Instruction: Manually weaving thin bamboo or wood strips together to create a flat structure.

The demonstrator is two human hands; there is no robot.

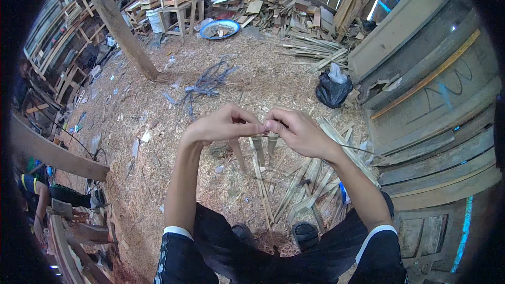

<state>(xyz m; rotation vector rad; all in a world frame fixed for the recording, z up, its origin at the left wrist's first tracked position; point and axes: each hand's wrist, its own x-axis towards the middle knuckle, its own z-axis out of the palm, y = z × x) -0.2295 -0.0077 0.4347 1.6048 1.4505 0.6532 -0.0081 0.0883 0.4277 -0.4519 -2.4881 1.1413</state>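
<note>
My left hand [226,124] and my right hand [300,129] meet in front of me, fingertips pinched together and touching. Whatever sits between them is too small or too hidden to name. Just below the fingers show a few pale, shaped wooden pieces [271,146], like turned legs, their upper ends covered by my hands. A thin dark rod [359,149] sticks out past my right wrist; I cannot tell whether the hand touches it.
Wood strips [307,184] lie around my feet on the shaving-covered floor [158,137]. Ahead are a tangle of grey strapping [208,84], a black bag [334,89], a blue-rimmed basin [220,30] and a scrap-wood heap [284,8]. A post [118,21] stands left; another person [44,194] is lower left.
</note>
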